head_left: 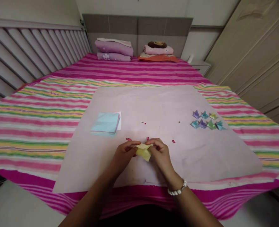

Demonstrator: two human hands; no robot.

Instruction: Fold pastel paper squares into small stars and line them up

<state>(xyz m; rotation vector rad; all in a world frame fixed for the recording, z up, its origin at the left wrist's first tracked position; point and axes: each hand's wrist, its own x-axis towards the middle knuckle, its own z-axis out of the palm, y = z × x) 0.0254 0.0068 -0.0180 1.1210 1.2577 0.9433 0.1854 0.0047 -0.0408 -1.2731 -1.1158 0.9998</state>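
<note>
Between my two hands is a small piece of yellow origami paper [144, 152], partly folded, with a point hanging toward me. My left hand [125, 155] pinches its left edge between thumb and fingers. On the opposite edge, my right hand [160, 154] has thumb and fingers closed on the paper; a white beaded bracelet [178, 188] circles that wrist. The fingertips hide parts of the folds. Beneath the hands lies a large pale sheet [134, 104]. Small dark pink scraps [173, 141] lie around the hands on the sheet.
Left on the sheet sits a stack of square paper [105, 122], light blue on top. Several folded paper pieces in purple, blue and green [202, 124] stand in two rows at right. Farther back are folded purple bedding [114, 47] and a pink pile [158, 50] by the headboard [122, 28].
</note>
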